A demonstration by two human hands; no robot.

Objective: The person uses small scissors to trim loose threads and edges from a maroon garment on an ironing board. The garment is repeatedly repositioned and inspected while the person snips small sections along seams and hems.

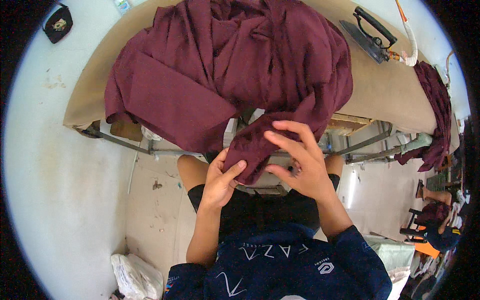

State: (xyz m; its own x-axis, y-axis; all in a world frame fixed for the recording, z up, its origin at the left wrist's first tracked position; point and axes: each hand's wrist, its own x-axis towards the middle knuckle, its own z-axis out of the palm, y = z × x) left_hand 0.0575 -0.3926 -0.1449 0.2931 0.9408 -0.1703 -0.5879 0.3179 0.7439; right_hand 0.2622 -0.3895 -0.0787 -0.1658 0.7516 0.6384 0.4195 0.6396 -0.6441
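A large maroon cloth garment point(260, 60) lies heaped over the near edge of a padded tan ironing table point(390, 95), and part of it hangs down toward my lap. My left hand point(222, 177) grips a hanging end of it, thumb on top and fingers underneath. Just right of that end, my right hand point(300, 160) has its fingers spread and curved, with a gap between thumb and forefinger. Whether its fingertips touch the fabric is hard to tell.
An iron point(370, 37) with a black handle and wrapped cord rests at the table's far right. More maroon cloth point(435, 110) hangs over the right end. A white sack point(135, 275) stands on the floor at lower left. Another person point(442, 230) sits at the far right.
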